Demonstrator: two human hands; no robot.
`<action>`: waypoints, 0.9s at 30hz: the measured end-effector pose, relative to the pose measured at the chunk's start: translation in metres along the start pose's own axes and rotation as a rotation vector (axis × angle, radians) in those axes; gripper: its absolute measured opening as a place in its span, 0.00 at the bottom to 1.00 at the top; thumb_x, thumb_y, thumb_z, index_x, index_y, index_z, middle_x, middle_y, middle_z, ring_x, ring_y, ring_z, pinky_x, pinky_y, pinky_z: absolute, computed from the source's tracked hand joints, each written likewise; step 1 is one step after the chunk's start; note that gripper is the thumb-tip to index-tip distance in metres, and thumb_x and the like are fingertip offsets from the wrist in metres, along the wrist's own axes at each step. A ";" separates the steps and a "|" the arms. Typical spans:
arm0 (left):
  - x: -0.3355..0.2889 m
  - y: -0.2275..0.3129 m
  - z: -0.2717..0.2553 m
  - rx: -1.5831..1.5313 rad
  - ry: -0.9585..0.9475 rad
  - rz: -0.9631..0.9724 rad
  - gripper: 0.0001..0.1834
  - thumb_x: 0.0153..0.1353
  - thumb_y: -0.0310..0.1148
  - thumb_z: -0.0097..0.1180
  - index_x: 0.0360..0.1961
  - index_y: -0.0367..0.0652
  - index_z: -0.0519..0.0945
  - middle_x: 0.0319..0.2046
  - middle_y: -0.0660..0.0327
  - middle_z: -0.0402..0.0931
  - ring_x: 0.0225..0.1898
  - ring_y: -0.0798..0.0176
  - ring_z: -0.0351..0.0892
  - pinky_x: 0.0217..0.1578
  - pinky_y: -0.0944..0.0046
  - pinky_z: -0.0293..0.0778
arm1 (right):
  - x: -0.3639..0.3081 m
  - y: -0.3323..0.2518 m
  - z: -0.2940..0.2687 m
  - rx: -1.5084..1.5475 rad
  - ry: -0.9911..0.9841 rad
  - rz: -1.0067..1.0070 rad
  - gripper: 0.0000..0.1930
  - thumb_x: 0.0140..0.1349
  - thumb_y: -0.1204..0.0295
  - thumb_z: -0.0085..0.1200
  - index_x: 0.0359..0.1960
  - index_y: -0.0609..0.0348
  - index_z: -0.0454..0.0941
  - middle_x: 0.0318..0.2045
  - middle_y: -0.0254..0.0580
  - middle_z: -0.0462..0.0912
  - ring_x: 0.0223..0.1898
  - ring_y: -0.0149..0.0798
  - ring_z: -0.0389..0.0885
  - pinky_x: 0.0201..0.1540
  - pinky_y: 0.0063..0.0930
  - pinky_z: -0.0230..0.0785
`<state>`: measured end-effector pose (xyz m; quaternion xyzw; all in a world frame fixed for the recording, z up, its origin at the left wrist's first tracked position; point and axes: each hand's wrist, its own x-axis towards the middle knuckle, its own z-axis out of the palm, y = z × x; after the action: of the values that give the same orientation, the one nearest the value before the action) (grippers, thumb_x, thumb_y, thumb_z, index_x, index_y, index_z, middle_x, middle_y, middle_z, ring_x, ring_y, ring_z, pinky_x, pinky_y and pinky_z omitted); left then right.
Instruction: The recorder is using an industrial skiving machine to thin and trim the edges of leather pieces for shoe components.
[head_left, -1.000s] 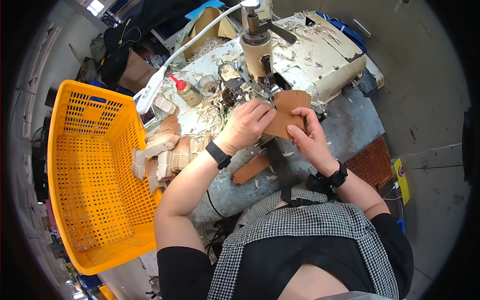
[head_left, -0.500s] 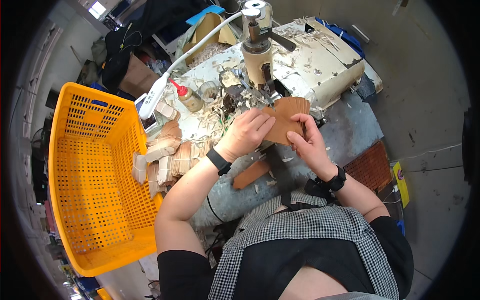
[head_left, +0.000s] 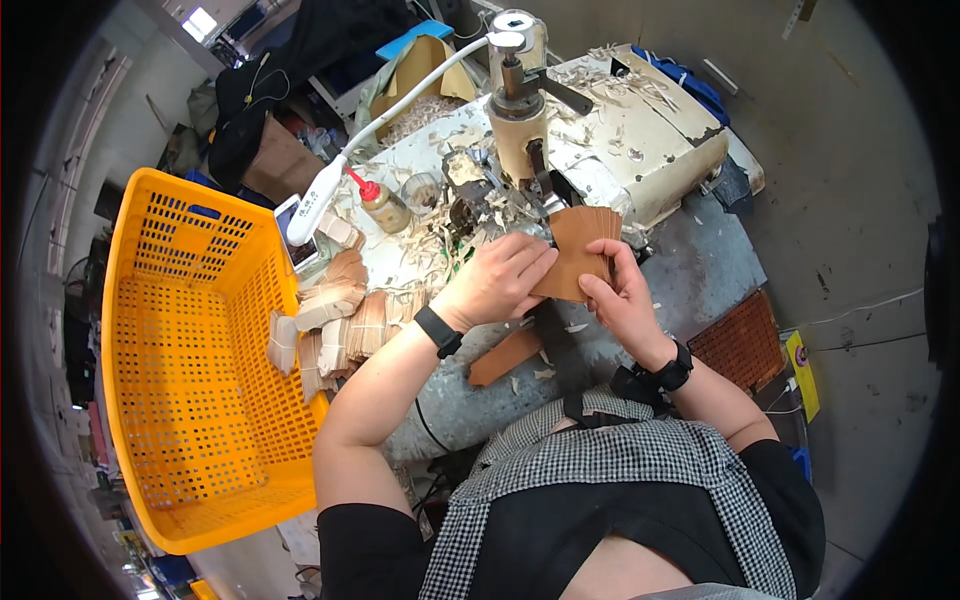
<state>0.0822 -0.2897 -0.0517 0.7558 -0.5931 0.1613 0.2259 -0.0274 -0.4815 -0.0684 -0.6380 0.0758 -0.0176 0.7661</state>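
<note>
The curled left hand touches, and the right hand pinches, fanned brown pieces above the surface, inward from its near edge, where a loosened pinch could scatter them.

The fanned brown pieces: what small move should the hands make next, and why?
Perhaps ease the fanned brown pieces slightly toward the machine: the right hand pinches their right side, the left hand is at their left edge, and the machine stands just beyond them.
</note>
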 end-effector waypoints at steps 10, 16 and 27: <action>-0.001 -0.004 0.005 0.097 0.000 -0.019 0.30 0.34 0.25 0.62 0.47 0.35 0.78 0.44 0.55 0.77 0.45 0.51 0.77 0.46 0.57 0.76 | 0.000 0.000 0.002 0.034 0.023 -0.017 0.18 0.63 0.72 0.54 0.53 0.53 0.65 0.36 0.29 0.74 0.28 0.19 0.69 0.29 0.15 0.65; 0.000 0.001 0.003 0.073 0.020 -0.014 0.31 0.34 0.23 0.61 0.48 0.36 0.78 0.44 0.56 0.77 0.43 0.53 0.77 0.44 0.58 0.77 | 0.002 0.002 0.001 0.032 0.028 -0.017 0.18 0.63 0.73 0.54 0.53 0.53 0.65 0.35 0.29 0.74 0.27 0.19 0.69 0.28 0.15 0.64; 0.001 -0.004 0.005 0.098 0.010 0.003 0.26 0.40 0.25 0.58 0.47 0.35 0.78 0.43 0.56 0.76 0.44 0.54 0.76 0.45 0.58 0.76 | 0.002 0.002 0.001 0.027 0.026 -0.024 0.18 0.63 0.74 0.54 0.54 0.53 0.65 0.35 0.29 0.73 0.27 0.19 0.69 0.28 0.14 0.64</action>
<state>0.0862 -0.2926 -0.0557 0.7640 -0.5846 0.1945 0.1914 -0.0253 -0.4799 -0.0707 -0.6280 0.0779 -0.0363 0.7734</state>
